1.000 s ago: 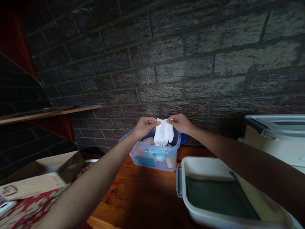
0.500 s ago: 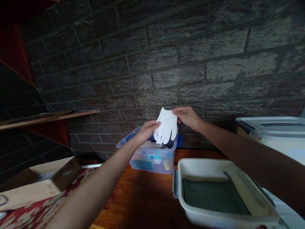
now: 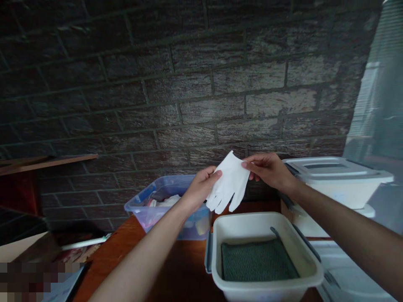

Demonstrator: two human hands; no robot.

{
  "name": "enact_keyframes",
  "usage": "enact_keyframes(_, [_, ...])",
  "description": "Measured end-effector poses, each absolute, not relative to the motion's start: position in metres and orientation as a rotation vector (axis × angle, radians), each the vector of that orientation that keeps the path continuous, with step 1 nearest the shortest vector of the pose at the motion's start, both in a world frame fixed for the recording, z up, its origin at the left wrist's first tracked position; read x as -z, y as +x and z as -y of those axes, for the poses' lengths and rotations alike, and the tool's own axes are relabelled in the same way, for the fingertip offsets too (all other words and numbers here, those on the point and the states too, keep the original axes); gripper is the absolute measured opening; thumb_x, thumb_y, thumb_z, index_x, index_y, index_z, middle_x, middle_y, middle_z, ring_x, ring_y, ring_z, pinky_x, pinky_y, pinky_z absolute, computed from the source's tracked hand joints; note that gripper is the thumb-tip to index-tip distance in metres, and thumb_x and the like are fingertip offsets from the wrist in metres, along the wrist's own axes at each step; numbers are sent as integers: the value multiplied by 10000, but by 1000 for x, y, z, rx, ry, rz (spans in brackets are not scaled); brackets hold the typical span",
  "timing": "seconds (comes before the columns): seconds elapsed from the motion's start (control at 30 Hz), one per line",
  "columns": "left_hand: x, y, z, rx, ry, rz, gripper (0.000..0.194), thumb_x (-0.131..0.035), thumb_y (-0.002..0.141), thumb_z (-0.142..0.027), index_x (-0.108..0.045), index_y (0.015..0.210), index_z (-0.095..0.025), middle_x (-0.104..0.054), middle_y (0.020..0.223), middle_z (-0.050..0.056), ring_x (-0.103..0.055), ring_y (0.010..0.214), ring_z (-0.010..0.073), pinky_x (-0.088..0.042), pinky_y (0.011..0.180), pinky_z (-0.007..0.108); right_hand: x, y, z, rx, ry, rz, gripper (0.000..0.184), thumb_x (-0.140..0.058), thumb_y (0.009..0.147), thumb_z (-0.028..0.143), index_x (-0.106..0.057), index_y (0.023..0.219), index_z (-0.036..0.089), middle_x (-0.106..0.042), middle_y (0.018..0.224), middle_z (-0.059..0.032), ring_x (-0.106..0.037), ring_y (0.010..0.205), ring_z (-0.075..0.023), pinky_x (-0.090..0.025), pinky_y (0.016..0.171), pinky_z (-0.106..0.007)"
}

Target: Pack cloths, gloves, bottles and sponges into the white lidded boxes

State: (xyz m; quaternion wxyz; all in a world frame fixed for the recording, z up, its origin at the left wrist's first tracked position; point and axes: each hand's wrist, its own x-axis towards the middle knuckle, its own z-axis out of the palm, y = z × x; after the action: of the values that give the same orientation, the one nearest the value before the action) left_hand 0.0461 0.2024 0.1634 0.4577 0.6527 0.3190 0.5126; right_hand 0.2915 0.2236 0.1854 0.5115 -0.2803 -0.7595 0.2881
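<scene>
A white glove (image 3: 229, 182) hangs in midair between a person's two bare hands, its fingers pointing down over the back left corner of an open white tub (image 3: 267, 286). The left hand (image 3: 204, 184) grips the glove's side, thumb laid over the fabric; the right hand (image 3: 267, 170) pinches the cuff edge between thumb and fingers. Inside the tub lies a dark green textured item (image 3: 256, 261). Just left, partly behind the left forearm, an open translucent bin (image 3: 141, 214) holds white material (image 3: 170, 201) and other items. Both containers sit on a reddish wooden table (image 3: 182, 268). At right stands a lidded container (image 3: 341, 188); behind everything rises a dark brick wall (image 3: 189, 96).
</scene>
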Motion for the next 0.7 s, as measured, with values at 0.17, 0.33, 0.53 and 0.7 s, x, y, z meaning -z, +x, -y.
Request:
enact_keyframes(0.17, [-150,71,-205,-1285,1573,-749,316,-680,907,-473,-670,937,-159,-619,753,-16,-501,623,103,-338,554,194,-181,310,-214,-652,-722,1782,316,-724,883,472,-793,938,169,-679,663,-10,-550,511,-99,-445,456,-211])
enact_keyframes(0.33, [-132,81,-204,-1297,1521,-715,305,-654,925,-475,-658,966,-173,-599,772,-11,-543,700,131,-370,608,207,-170,315,-217,-715,-747,1738,319,-719,887,473,-801,918,166,-654,640,-2,-528,515,-97,-422,472,-220])
enact_keyframes(0.53, [-122,81,-205,-1247,1501,-711,321,-667,919,-469,-668,1009,-160,-620,795,13,-561,711,149,-377,603,217,-160,314,-219,-797,-755,1686,330,-735,872,474,-802,965,164,-658,632,3,-508,508,-97,-414,474,-226])
enact_keyframes(0.7, [-122,84,-203,-1156,1541,-743,343,-678,908,-487,-675,1031,-167,-652,819,23,-566,694,150,-371,583,212,-158,312,-216,-907,-709,1666,313,-786,828,449,-800,950,161,-679,664,-4,-497,515,-93,-401,474,-224])
